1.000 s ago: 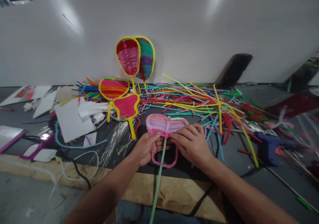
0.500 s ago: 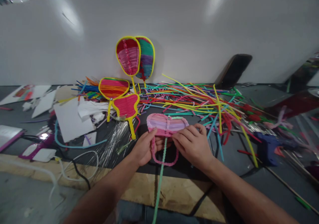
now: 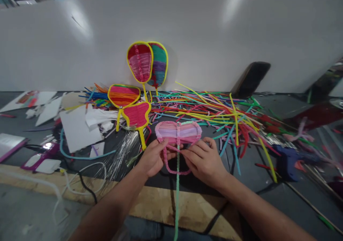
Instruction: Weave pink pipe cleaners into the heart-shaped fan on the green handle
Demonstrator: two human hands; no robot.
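A pink and lilac pipe-cleaner piece (image 3: 184, 132) with a pink lower loop lies between my hands. Its pale green stem (image 3: 177, 198) hangs down over the table's front edge. My left hand (image 3: 154, 157) is closed on the left side of the piece, thumb on the front and fingers partly behind it. With the fingers pinched, my right hand (image 3: 205, 159) grips a pink strand that slants across the piece just below the filled part. The right fingertips are near the stem.
Finished yellow-edged fans (image 3: 139, 62) lean on the grey board. Behind the piece lies a heap of coloured pipe cleaners (image 3: 193, 105). A phone (image 3: 253, 78) leans at the right, near a blue glue gun (image 3: 288, 162). White papers (image 3: 80, 128) and cables lie left.
The piece has shifted slightly left and its stem now hangs straighter. My right hand has moved a little down and left, and the pink strand now slants away from the filled part.
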